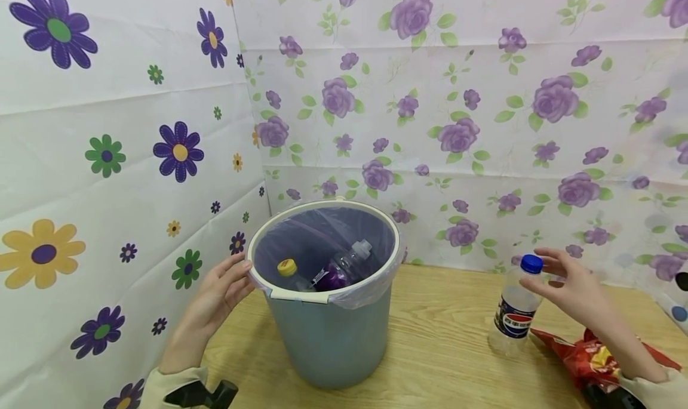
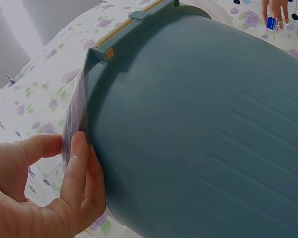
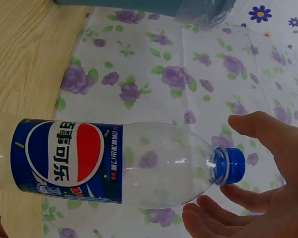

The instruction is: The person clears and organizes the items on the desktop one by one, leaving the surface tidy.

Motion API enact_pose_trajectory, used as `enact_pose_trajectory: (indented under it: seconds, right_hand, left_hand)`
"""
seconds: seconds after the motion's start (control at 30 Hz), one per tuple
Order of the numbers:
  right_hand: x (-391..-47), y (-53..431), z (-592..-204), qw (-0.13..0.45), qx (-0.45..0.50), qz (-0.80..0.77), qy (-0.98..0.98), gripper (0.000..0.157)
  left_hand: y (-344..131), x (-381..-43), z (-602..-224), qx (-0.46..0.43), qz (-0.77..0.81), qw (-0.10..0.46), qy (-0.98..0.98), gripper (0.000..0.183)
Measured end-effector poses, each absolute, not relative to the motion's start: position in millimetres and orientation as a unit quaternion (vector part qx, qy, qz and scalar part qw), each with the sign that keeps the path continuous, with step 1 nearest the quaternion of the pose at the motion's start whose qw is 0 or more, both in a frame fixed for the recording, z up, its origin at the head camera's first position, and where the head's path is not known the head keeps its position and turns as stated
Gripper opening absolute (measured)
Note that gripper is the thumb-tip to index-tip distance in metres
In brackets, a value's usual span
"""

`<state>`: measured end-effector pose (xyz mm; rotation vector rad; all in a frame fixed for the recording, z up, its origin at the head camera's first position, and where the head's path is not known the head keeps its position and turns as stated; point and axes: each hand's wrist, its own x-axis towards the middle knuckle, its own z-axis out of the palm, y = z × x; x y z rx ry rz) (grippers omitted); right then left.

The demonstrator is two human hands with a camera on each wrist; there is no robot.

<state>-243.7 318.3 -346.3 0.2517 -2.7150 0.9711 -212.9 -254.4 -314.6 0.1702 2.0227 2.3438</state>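
A blue-grey trash bin (image 1: 338,331) with a cream rim and a clear plastic liner (image 1: 360,295) stands on the table. My left hand (image 1: 223,289) is at its left rim; in the left wrist view the thumb and fingers (image 2: 79,163) pinch the liner edge (image 2: 75,116) there. Inside the bin lie a purple-labelled bottle (image 1: 341,268) and a yellow-capped bottle (image 1: 287,268). To the right, an upright clear Pepsi bottle (image 1: 514,313) has a blue cap (image 3: 235,166). Around that cap my right hand (image 1: 575,283) is spread, thumb held off it and fingers at the far side.
A crumpled red snack bag (image 1: 586,358) lies right of the bottle, under my right forearm. The wooden tabletop (image 1: 435,337) meets flowered sheeting (image 1: 457,158) behind and to the left. At the far right edge a dark and white object (image 1: 679,295) is partly in view.
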Motion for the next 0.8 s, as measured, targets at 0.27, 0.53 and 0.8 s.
enact_pose_trajectory:
  seconds: [0.27,0.53,0.8]
  right_hand:
    - [-250,316,-360,0.060,0.061,0.319,-0.944,0.096]
    - [-252,314,-364,0.075,0.064,0.318,-0.943,0.089]
    - [-252,314,-356,0.092,0.052,0.316,-0.943,0.095]
  left_hand:
    - [-256,-214,-315,0.052,0.759,0.021,0.649,0.066]
    - [-255,-213,-314,0.056,0.762,0.022,0.645,0.066]
    - [-255,-213,-314,0.051,0.758,0.022,0.649,0.065]
